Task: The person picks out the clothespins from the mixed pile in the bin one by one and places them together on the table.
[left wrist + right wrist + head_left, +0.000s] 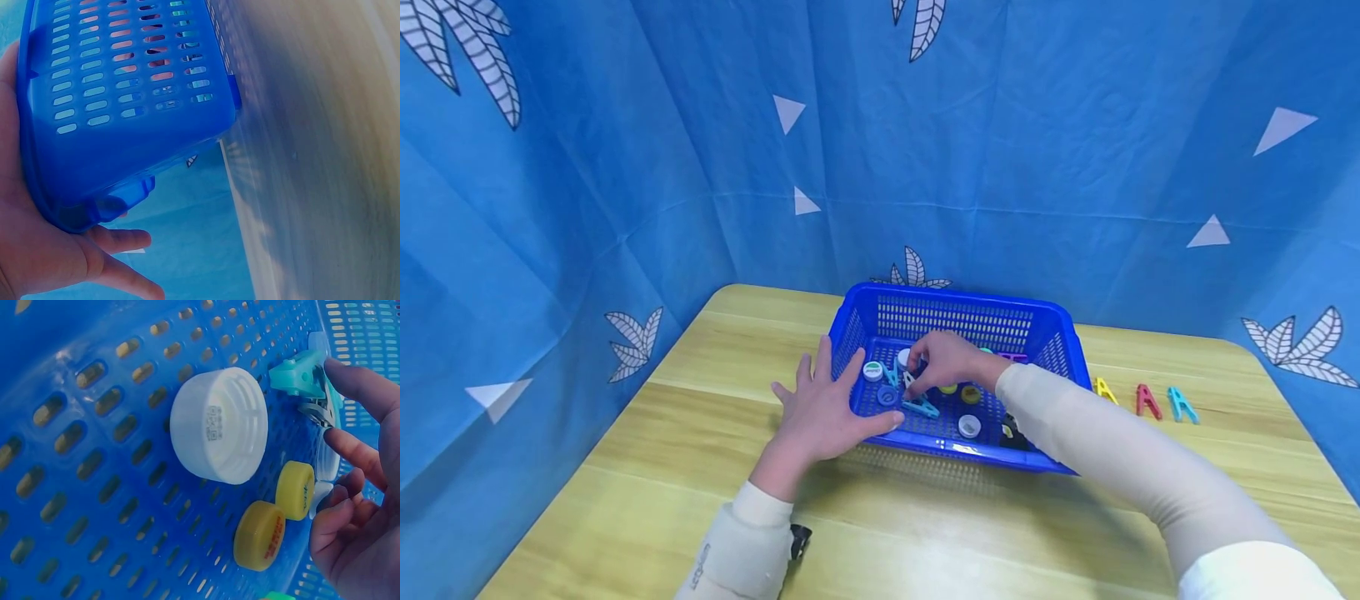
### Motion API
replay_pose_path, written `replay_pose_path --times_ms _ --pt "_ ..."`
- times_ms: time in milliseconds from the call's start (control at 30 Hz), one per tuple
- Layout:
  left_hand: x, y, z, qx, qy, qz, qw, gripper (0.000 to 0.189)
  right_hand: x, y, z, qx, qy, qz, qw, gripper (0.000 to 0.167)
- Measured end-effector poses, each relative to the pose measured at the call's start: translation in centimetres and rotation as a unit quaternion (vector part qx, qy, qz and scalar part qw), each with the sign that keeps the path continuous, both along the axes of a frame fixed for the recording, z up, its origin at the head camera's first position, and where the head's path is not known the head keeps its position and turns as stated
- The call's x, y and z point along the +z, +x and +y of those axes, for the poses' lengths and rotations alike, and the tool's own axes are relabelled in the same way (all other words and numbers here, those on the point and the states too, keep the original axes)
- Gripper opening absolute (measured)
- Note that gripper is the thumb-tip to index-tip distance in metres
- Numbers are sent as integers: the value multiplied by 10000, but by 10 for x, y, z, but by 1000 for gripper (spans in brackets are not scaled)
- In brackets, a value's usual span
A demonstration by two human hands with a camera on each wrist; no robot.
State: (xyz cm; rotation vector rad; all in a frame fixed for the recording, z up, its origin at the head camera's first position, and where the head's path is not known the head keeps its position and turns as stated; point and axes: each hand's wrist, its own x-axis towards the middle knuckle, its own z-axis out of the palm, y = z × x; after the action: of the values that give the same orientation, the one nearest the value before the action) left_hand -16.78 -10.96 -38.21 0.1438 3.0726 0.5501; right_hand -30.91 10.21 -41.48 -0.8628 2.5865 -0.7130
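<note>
A blue plastic basket [955, 304] holds several bottle caps and clothespins. My right hand [951, 364] reaches down inside it, and its thumb and a finger pinch a teal clothespin [300, 374] with a metal spring. Another teal clothespin [921, 407] lies just below those fingertips in the head view. Near them are a white cap [219, 425], two yellow caps [259, 534] and a blue cap [887, 395]. My left hand [820, 408] is spread at the basket's left front corner, with its thumb over the rim and no object gripped.
On the wooden table [715, 367], right of the basket, lie a yellow clothespin [1105, 390], a red clothespin [1147, 401] and a light blue clothespin [1183, 405]. A black item [1013, 433] sits in the basket's front right corner. Blue patterned cloth [880, 150] hangs behind.
</note>
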Motion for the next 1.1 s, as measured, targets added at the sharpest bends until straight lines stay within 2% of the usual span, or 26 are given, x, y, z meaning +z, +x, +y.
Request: replay_pose_path --times_ms 267,433,700,900,1100 --pt "-1 1 -1 -20 38 2 10000 114 -2 -1 -2 181 31 -5 9998 43" --pt "0 1 -1 1 40 -48 10000 114 -2 -2 -1 447 12 -23 9990 46" --pt "2 0 -1 14 61 -43 10000 114 4 -3 -1 564 188 -249 9979 51" --pt "2 -1 -1 -21 55 -30 10000 114 3 -2 -1 733 496 74 9960 55" --pt "1 0 -1 -28 35 -38 10000 113 0 -1 -3 818 588 273 9945 56"
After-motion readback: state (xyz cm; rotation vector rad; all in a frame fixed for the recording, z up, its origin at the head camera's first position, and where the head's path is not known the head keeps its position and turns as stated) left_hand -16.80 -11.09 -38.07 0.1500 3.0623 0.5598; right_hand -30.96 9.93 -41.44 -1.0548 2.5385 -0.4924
